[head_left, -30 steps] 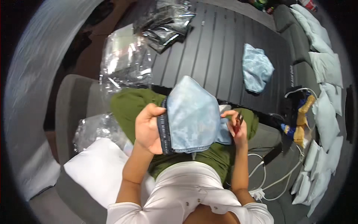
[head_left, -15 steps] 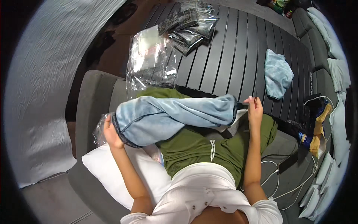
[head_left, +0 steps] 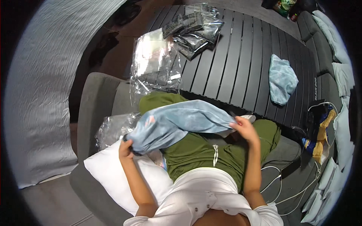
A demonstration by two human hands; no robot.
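Observation:
A light blue, tie-dyed cloth tube [head_left: 181, 118] with dark trim stretches across my lap, over my green trousers. My left hand [head_left: 126, 149] grips its dark-edged left end, fingers wrapped round the cloth. At the other end, my right hand [head_left: 246, 130] pinches the cloth between thumb and fingers. Something small and red shows at those fingertips, too small to make out. A small pinkish mark is visible on the cloth's left part. A similar blue cloth piece [head_left: 283, 81] lies on the dark slatted table [head_left: 233, 56], to the right.
Clear plastic bags [head_left: 154, 56] hang over the table's near left edge, beside several dark packets [head_left: 194, 34]. Another crumpled clear bag [head_left: 115, 130] lies by a white pillow [head_left: 113, 167] at my left. White cables [head_left: 301, 192] and a yellow-and-blue package [head_left: 320, 132] are at my right.
The cloth tube has turned and sags more, its dark end trims less visible. My left hand moved right and nearer me; my right hand moved left and nearer me onto the cloth.

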